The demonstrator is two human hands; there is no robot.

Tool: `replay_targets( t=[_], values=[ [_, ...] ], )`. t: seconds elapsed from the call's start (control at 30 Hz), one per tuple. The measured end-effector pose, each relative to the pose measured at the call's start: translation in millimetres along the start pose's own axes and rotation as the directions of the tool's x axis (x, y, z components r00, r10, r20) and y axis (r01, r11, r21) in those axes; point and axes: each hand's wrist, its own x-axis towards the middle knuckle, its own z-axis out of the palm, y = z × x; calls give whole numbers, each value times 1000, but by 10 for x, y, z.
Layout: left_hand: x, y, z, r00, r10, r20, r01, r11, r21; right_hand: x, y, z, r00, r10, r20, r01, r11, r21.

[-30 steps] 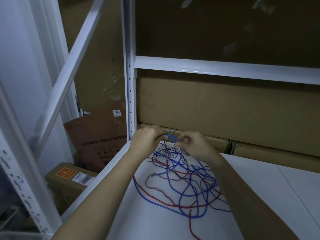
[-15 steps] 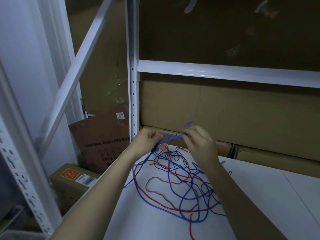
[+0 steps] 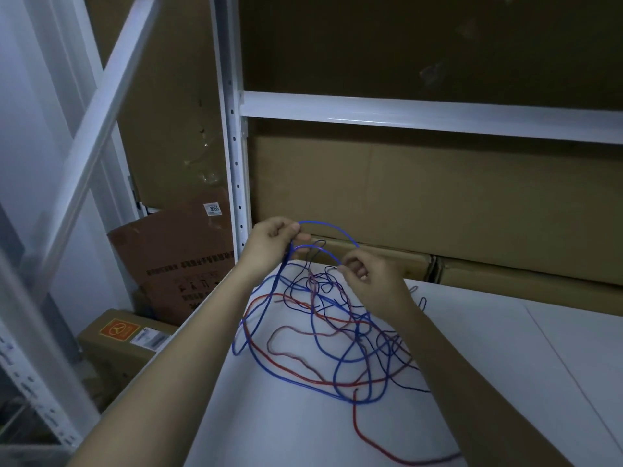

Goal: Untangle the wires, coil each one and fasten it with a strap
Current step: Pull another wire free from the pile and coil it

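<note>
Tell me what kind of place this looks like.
Probably a storeroom or warehouse: white metal shelving with perforated uprights, large cardboard boxes stacked behind it, and more labelled cartons on the floor.

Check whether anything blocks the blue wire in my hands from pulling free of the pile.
Yes. Both the left hand and right hand hold the blue wire, but lower down it crosses under and over the red wire and dark wires on the shelf.

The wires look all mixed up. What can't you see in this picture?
- Head view: where the blue wire ends; both hands' fingers hide it.
- Red wire: its tail leaves the bottom edge.
- How many wires make the tangle: they overlap too much.
- Straps: none visible.
</note>
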Motion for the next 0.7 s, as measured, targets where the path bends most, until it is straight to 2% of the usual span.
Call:
replay_targets(
  t=[0.07, 0.17, 0.23, 0.33, 0.4, 0.47, 0.53, 0.6, 0.63, 0.7],
  values=[
    [-44, 52, 7, 994, -23, 106, 22, 1000, 11, 62, 47, 3, 984, 99, 149, -114, 989, 93],
    [-83, 105, 0, 974, -57, 221, 45, 997, 58, 160, -28, 9, 938, 79, 339, -182, 942, 282],
    [-99, 121, -7, 957, -87, 277, 67, 994, 83, 231, -152, 28, 931, 105, 351, -251, 881, 401],
    [-95, 136, -46, 957, -80, 280, 62, 995, 74, 322, -332, 37, 899, 240, 366, -420, 706, 570],
    [-82, 146, -84, 959, -81, 273, 61, 995, 82, 368, -384, 58, 903, 277, 327, -425, 675, 603],
    [-74, 141, -107, 968, -82, 237, 62, 994, 90, 404, -421, 85, 902, 336, 271, -431, 665, 610],
    [-68, 129, -134, 990, -68, 124, 66, 998, 22, 446, -446, 101, 882, 411, 231, -455, 617, 642],
    [-45, 119, -191, 999, -34, -5, 33, 997, -76, 457, -400, 73, 853, 477, 210, -498, 627, 599],
    [-37, 122, -220, 999, -12, -46, 7, 995, -104, 449, -345, 45, 839, 500, 215, -534, 679, 504],
    [-32, 135, -260, 996, 38, -79, -47, 992, -117, 413, -207, -11, 823, 505, 261, -544, 832, 105]
  ],
)
